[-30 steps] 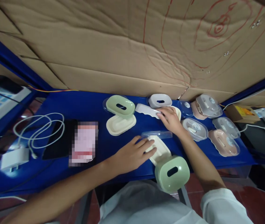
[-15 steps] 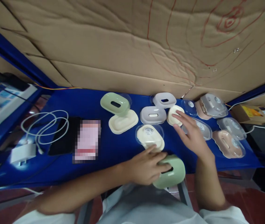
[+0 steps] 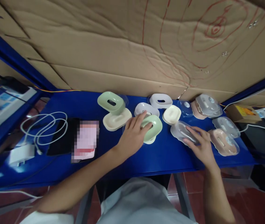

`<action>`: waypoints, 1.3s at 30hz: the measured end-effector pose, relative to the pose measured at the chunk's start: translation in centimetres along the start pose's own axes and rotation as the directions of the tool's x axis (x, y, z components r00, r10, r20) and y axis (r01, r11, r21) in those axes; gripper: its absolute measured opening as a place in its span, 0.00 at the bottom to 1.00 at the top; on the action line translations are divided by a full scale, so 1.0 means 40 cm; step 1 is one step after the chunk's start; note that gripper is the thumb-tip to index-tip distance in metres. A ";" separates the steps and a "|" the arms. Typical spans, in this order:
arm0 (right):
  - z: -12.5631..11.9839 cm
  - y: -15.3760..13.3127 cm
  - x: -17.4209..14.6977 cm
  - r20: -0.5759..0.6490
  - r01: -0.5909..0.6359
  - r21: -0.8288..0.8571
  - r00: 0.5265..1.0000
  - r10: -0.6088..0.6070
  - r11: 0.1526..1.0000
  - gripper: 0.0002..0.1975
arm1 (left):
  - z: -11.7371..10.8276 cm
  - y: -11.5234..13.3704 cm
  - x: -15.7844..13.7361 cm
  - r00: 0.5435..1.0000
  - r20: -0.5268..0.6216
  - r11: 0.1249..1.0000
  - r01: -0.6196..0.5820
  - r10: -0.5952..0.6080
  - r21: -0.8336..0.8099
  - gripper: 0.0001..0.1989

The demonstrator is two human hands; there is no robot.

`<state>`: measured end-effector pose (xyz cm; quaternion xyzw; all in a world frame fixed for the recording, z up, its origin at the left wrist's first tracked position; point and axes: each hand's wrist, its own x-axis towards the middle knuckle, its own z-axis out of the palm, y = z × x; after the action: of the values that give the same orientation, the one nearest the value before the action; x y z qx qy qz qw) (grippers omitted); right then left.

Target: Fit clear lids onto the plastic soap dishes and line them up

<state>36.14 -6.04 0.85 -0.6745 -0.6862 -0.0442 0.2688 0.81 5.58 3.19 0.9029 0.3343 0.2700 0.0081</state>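
My left hand [image 3: 133, 132] grips a pale green oval dish [image 3: 155, 126] with a slot in it, fingers at its left side and slot. That dish is over a cream piece [image 3: 149, 141], mostly hidden, of which only the near edge shows. My right hand [image 3: 200, 141] has its thumb and fingers on a clear plastic lid [image 3: 180, 129] resting on the table. Between and beyond the hands sit a small cream dish [image 3: 172, 115] and a pale lilac dish [image 3: 144, 108], partly covered by my left hand. A second lilac dish [image 3: 165, 99] stands behind.
At left are another green dish [image 3: 106, 99], a cream dish [image 3: 117, 119], a phone [image 3: 85, 140] and a charger [image 3: 22, 154] with a coiled cable. Pink dishes [image 3: 223, 143] and clear lids [image 3: 227, 126] lie at right. A cardboard wall [image 3: 99, 46] closes off the back.
My left hand has carried the green dish from the table's near edge up over the cream piece. My right hand has left the small cream dish for the clear lid, which has shifted slightly left.
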 end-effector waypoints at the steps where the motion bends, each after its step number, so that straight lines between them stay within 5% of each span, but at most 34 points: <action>1: 0.005 -0.014 0.027 0.018 -0.020 0.047 1.000 0.019 0.999 0.25 | 0.003 0.006 0.003 1.000 -0.025 0.999 -0.001 0.001 0.035 0.23; 5: 0.035 -0.064 0.124 0.018 -0.058 0.225 0.998 0.055 0.973 0.21 | 0.024 0.051 -0.012 0.964 -0.042 0.960 -0.258 0.264 0.108 0.16; 8: 0.060 -0.106 0.170 0.016 0.035 0.219 0.999 -0.040 0.975 0.19 | 0.042 0.067 -0.026 0.932 0.000 0.920 -0.359 0.363 0.160 0.16; 15: 0.095 -0.131 0.267 0.334 0.238 0.256 0.888 -0.317 0.937 0.26 | 0.043 0.010 -0.021 0.961 0.051 0.949 -0.275 0.271 0.153 0.11; 17: 0.107 -0.116 0.288 0.271 0.254 0.271 0.906 -0.326 0.928 0.23 | 0.036 -0.004 -0.019 0.963 0.043 0.951 -0.271 0.267 0.152 0.10; 20: 0.119 -0.102 0.287 0.020 0.230 0.132 0.972 -0.235 0.964 0.18 | 0.023 -0.015 -0.020 0.970 0.032 0.959 -0.241 0.239 0.150 0.09; 23: 0.112 -0.113 0.258 -0.110 0.200 0.034 0.975 -0.195 0.979 0.12 | 0.012 -0.019 -0.023 0.979 -0.001 0.967 -0.201 0.204 0.156 0.09; 27: 0.090 -0.151 0.228 0.145 0.307 0.106 0.936 -0.321 0.946 0.12 | 0.003 -0.020 -0.024 0.984 -0.082 0.972 -0.138 0.156 0.189 0.12; 30: 0.089 -0.171 0.219 0.300 0.368 0.010 0.886 -0.354 0.930 0.18 | 0.005 -0.025 -0.021 0.983 -0.147 0.970 -0.072 0.108 0.230 0.13; 39: 0.093 -0.191 0.201 0.348 0.385 -0.028 0.869 -0.352 0.923 0.14 | 0.026 -0.033 -0.017 0.994 -0.106 0.994 -0.004 0.015 0.109 0.10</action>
<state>28.18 2.14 3.43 -0.5408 -0.8350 -0.0119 0.1012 0.10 6.37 1.73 0.8879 0.3440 0.2994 -0.0601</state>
